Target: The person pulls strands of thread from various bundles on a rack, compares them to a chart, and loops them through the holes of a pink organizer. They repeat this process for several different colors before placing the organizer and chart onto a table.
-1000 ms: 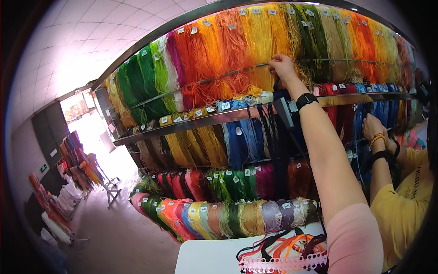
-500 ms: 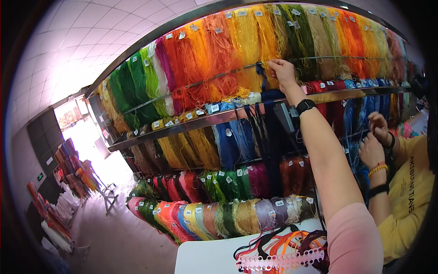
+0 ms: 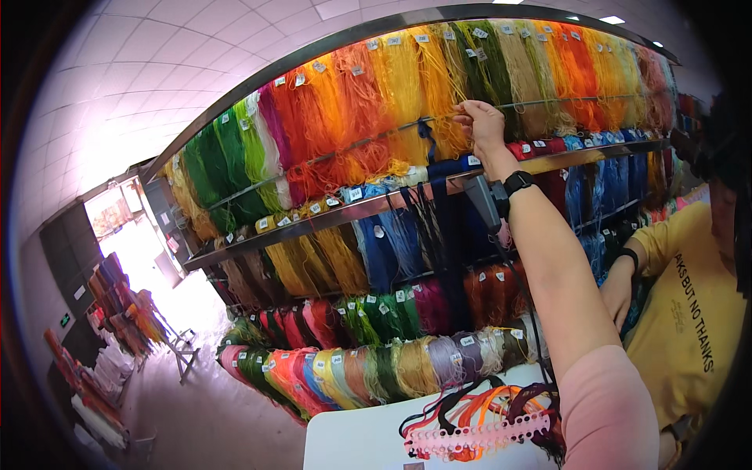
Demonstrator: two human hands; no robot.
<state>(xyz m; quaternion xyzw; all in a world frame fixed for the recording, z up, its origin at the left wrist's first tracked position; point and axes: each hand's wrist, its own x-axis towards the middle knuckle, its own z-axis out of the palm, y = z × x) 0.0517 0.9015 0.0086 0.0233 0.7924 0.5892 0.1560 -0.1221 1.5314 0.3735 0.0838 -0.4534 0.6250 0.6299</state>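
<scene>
My right hand (image 3: 479,125) is raised to the top rack, its thumb and forefinger pinched on strands of a golden-yellow thread skein (image 3: 439,78). Dark green skeins (image 3: 487,74) hang just right of the fingers. A dark blue strip of thread (image 3: 427,139) is looped over the metal bar (image 3: 376,135) to the left of the hand. Around my wrist is a black watch (image 3: 518,182), and a grey device (image 3: 487,202) with a cable sits beside it. My left hand is out of view.
Labelled skeins in many colours hang on several rack levels. Below, a white table (image 3: 352,439) bears a pink holed thread holder (image 3: 470,439). A person in a yellow top (image 3: 674,313) stands at the right. Bundles on stands (image 3: 133,305) are by the bright doorway at left.
The view has shifted slightly, so the racks appear further left. My right hand stays at the yellow skein. The other person's hands have come down and their body has moved nearer.
</scene>
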